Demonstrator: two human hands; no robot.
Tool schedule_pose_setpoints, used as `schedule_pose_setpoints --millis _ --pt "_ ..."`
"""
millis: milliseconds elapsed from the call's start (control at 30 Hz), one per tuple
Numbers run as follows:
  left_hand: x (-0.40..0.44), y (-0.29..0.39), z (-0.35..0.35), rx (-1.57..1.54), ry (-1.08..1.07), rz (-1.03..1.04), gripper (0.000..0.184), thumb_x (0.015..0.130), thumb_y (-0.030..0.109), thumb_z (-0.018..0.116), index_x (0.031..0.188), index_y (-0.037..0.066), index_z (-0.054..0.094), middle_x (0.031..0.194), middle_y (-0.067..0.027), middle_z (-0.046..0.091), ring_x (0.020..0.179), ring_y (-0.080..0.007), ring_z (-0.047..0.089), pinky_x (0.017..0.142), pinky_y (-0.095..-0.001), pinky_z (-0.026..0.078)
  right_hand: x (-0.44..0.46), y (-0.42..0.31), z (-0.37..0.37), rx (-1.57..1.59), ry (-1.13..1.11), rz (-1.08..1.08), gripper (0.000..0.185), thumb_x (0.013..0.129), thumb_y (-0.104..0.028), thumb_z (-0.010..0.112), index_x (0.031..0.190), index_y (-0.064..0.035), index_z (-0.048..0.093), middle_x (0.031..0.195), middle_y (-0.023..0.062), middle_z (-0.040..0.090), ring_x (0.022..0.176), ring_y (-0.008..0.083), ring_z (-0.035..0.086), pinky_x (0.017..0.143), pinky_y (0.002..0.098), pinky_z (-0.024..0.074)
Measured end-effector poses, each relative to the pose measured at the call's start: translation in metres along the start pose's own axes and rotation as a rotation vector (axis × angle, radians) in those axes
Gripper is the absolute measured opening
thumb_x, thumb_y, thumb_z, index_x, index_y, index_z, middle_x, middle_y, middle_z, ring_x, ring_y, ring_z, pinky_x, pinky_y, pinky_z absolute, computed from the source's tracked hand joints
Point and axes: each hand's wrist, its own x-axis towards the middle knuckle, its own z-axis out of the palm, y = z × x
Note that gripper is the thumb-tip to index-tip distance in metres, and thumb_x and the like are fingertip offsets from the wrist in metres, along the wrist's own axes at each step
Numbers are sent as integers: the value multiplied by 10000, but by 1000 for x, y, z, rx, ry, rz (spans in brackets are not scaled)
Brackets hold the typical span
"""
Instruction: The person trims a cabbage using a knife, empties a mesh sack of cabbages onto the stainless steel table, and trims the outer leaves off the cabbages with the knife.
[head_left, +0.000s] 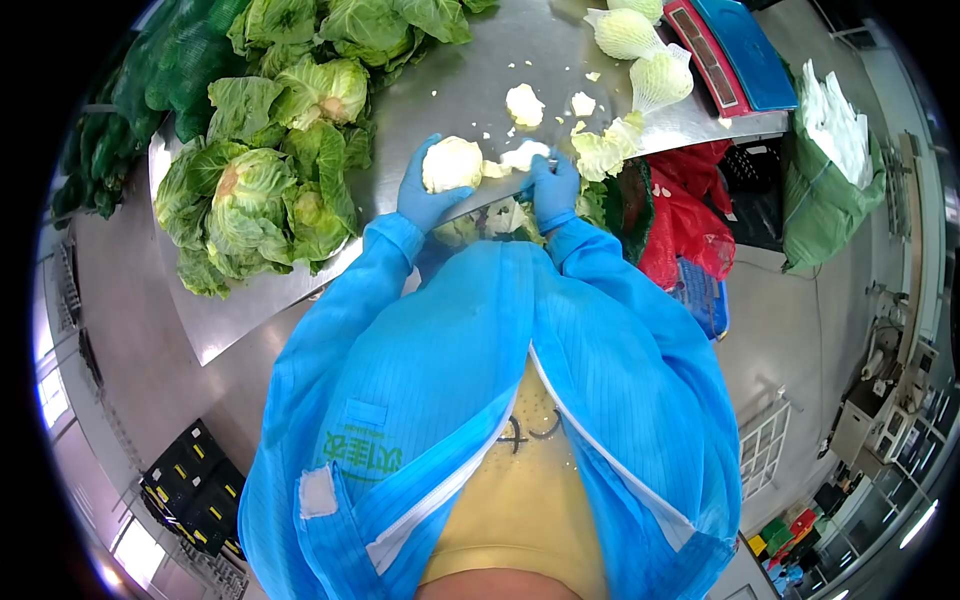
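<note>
A pale, trimmed lettuce head point(452, 165) rests in my left hand point(430, 195), its gloved fingers and thumb curved around the side and underneath. My right hand point(553, 188), also in a blue glove, is closed just to the right of it. A white piece of trimming point(525, 155) lies against the right fingertips, and whatever is inside that grip is hidden. Both hands are at the near edge of the metal table point(450, 60). Beyond them are another pale chunk point(524, 105) and small white scraps. Loose yellow-green leaves point(603, 150) lie beside my right hand.
Leafy lettuce heads point(250, 200) are heaped at the left, with green net sacks point(185, 75) behind. Net-wrapped pale heads point(660, 80) sit near a red and blue scale point(735, 55). A red bag point(690, 205) and a green sack point(830, 190) stand at the right.
</note>
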Motion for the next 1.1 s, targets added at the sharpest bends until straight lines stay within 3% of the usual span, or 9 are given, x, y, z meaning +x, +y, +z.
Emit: schedule_pose_setpoints --millis 100,167,200,367,467,600,700,767,1100 --pt "-7 1 -3 -116 -64 87 987 519 166 871 1340 50 336 1353 -117 385 1231 -230 413 1016 -351 372 10 -7 -16 -41 73 83 313 799 -129 595 1099 -41 575 692 64 577 501 134 540 471 279 473" --pt "-10 -2 -2 -104 -88 97 997 516 152 871 1347 54 329 1364 -112 375 1241 -232 403 1020 -354 368 3 -21 -20 -826 138 -495 343 769 -143 636 1099 -65 584 840 96 572 644 187 577 613 313 496" --pt "-11 -3 -1 -94 -109 115 1007 513 139 871 1353 58 321 1376 -108 365 1252 -235 392 1025 -356 363 1 -29 -15 -661 127 -502 345 748 -208 671 1068 -90 615 949 112 543 758 226 577 702 330 476" --pt "-12 0 5 -77 -152 101 1021 509 131 873 1362 66 316 1392 -95 354 1258 -236 385 1035 -356 350 7 -30 4 -823 -182 -341 485 760 -399 689 1086 -47 616 828 69 553 693 178 541 654 308 450" --pt "-10 0 3 -13 -176 140 1030 510 121 871 1370 73 307 1392 -94 355 1254 -233 391 1036 -356 351 16 -13 11 -538 -448 -5 483 752 -513 637 966 -80 663 805 117 627 757 223 607 683 318 456" --pt "-10 1 0 17 -213 116 1038 518 85 863 1383 84 289 1388 -93 363 1245 -231 401 1029 -353 361 22 -8 5 -357 -522 61 493 749 -525 634 931 -68 660 744 97 610 710 204 593 674 323 458" --pt "-10 1 -1 -3 -219 70 1037 519 79 862 1384 87 290 1379 -92 375 1241 -230 406 1025 -349 365 30 -8 6 -581 -528 -32 432 767 -468 633 875 -50 643 700 105 614 664 235 608 641 339 470" --pt "-9 -1 -1 0 -219 80 1036 520 76 860 1385 88 289 1374 -92 379 1239 -228 407 1024 -348 366 26 -17 11 -876 -467 -415 369 776 -400 630 813 -33 617 684 127 618 636 280 615 603 363 475" --pt "-10 -2 1 -12 -211 106 1028 519 60 849 1384 97 295 1336 -97 418 1215 -222 429 1014 -340 377 8 -1 17 -690 -229 -376 290 775 -316 627 740 -33 576 642 141 589 600 319 597 561 393 463"
